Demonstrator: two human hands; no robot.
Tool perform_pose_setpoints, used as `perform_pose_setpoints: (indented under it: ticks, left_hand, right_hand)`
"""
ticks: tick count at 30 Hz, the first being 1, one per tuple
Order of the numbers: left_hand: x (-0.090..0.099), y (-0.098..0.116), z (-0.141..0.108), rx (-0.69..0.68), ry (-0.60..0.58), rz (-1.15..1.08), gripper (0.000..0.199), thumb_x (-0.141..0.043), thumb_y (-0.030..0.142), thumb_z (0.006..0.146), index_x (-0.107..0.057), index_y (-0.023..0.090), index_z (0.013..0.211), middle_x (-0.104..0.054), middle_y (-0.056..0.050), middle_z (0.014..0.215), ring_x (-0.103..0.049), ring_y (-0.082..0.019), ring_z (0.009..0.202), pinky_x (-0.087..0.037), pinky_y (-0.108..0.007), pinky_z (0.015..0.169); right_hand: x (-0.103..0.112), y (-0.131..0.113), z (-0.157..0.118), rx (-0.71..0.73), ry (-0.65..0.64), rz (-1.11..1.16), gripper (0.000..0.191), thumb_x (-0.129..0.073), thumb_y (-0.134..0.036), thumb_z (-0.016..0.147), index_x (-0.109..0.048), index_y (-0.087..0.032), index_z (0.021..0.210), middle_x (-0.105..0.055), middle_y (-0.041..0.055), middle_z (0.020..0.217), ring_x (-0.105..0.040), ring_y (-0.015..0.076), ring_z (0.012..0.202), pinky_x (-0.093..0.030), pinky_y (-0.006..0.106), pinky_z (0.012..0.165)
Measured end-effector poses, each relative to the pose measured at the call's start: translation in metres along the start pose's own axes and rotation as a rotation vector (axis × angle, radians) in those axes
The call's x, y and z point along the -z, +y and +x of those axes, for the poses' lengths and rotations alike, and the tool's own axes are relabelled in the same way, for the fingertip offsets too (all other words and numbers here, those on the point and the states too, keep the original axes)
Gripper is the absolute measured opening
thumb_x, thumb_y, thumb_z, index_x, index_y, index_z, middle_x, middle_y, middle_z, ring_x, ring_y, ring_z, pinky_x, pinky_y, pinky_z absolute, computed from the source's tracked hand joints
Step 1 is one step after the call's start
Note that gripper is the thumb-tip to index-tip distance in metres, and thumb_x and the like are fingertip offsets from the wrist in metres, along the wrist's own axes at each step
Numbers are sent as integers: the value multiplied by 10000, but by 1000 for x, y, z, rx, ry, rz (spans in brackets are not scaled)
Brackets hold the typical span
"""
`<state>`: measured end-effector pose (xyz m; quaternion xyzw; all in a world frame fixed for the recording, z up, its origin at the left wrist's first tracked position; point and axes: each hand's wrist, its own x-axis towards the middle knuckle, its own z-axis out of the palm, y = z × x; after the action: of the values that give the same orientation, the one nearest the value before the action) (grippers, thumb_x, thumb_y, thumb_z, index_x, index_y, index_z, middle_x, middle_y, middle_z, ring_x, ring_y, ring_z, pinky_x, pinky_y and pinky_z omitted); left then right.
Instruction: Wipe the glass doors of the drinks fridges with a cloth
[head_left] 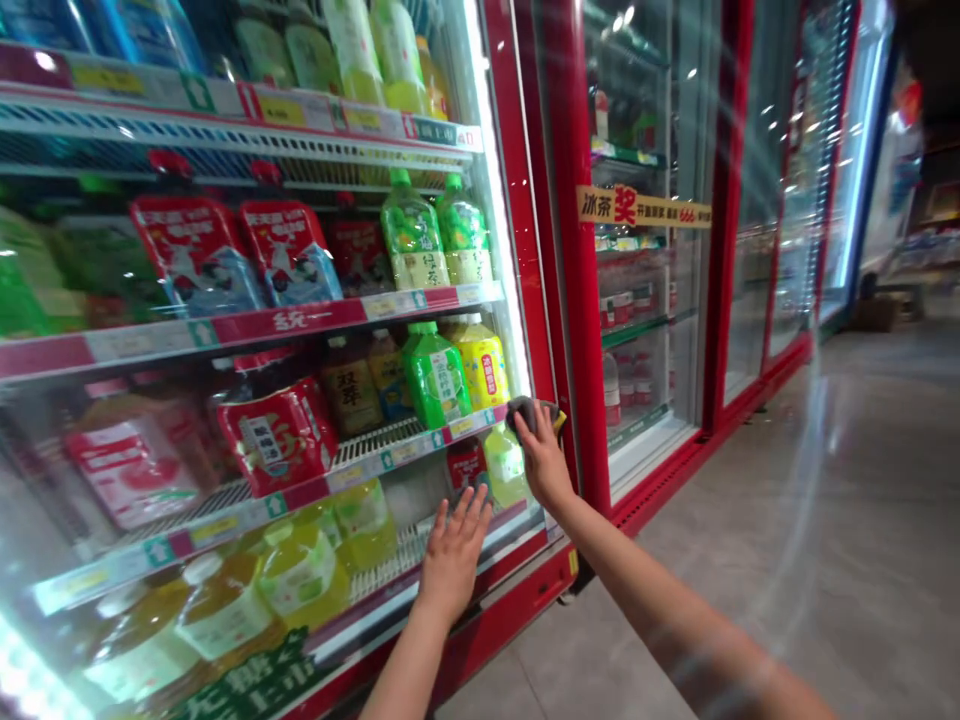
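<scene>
Bare right hand clamps a grey cloth against the glass cooler door by its red frame; bare left hand spreads flat apart, grey floor open rightward

1 L hand, 1 R hand, 1 grey cloth, 2 red-blue pouches, prob 4 fridge doors
</scene>
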<state>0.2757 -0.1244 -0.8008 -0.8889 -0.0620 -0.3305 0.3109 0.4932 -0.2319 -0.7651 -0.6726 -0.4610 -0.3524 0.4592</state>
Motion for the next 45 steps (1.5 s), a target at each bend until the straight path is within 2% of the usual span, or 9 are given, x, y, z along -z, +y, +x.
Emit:
perform_pose_setpoints:
  ticks: [3, 7, 13, 18, 24, 27, 36, 42, 45]
  left_hand:
    - [-2, 5, 30, -41, 2, 0, 575, -577, 214, 863, -548, 225, 1437, -499, -48, 1550, -79, -225, 1576, 75, -482, 1292]
    - [-9, 9, 72, -72, -15, 18, 541, -600, 274, 868, -573, 251, 1409, -578, -42, 1477, -183, -240, 1560, 71, -488, 1292]
    - [-11, 5, 148, -50, 6, 50, 567, -619, 391, 882, -543, 270, 1431, -551, -72, 1499, -277, -279, 1525, 63, -514, 1283]
    - [8, -9, 215, -43, 123, 73, 409, -600, 376, 922, -625, 310, 1325, -653, -29, 1374, -441, -245, 1432, -35, -473, 1303]
    - [49, -14, 286, 37, 91, 124, 633, -568, 332, 914, -429, 260, 1527, -458, -44, 1579, -239, -236, 1544, 1, -442, 1303]
    - [59, -9, 310, 85, 14, 111, 744, -572, 280, 877, -324, 233, 1577, -394, -79, 1615, -222, -265, 1550, -60, -510, 1294]
    - [76, -5, 329, 113, -14, 62, 741, -571, 293, 892, -315, 171, 1576, -298, -86, 1657, -241, -253, 1544, -150, -484, 1295]
    - [89, -24, 343, 44, -18, 3, 707, -587, 202, 842, -413, 146, 1524, -276, -79, 1665, -215, -240, 1552, -177, -440, 1294]
    - [91, -26, 347, 51, -47, -22, 704, -577, 198, 844, -409, 130, 1524, -230, -88, 1676, -188, -248, 1559, -181, -447, 1290]
  right_hand:
    - [12, 3, 8, 305, -187, -14, 678, -468, -17, 920, -492, -417, 1466, -209, -32, 1680, -136, 226, 1561, -301, 535, 1219]
    - [33, 19, 28, 394, -206, -47, 541, -571, -96, 936, -593, -417, 1371, -340, -33, 1636, -241, 211, 1539, -315, 506, 1219]
    - [59, 14, 125, 459, -101, -10, 417, -646, -231, 947, -633, -411, 1323, -349, -43, 1632, -268, 226, 1532, -256, 511, 1243]
    - [86, 18, 189, 664, -110, 0, 216, -619, -307, 972, -731, -372, 1145, -406, -65, 1603, -361, 229, 1486, -294, 486, 1217]
    - [131, 62, 252, 370, 133, -38, 356, -540, -228, 994, -688, -435, 1243, -469, -74, 1557, -423, 253, 1450, -298, 506, 1193]
    - [147, 78, 276, 281, 117, -31, 474, -550, -220, 962, -593, -453, 1373, -402, -69, 1597, -335, 282, 1502, -267, 542, 1213]
    - [127, 100, 218, 178, 139, 72, 549, -535, -215, 960, -514, -476, 1443, -405, -35, 1599, -341, 308, 1498, -313, 551, 1207]
    - [142, 88, 259, 196, 188, 42, 490, -509, -207, 982, -561, -413, 1424, -329, -14, 1641, -300, 291, 1518, -319, 547, 1211]
    - [141, 90, 240, 167, 141, 9, 512, -514, -181, 975, -549, -401, 1435, -294, -11, 1655, -255, 298, 1534, -305, 562, 1215]
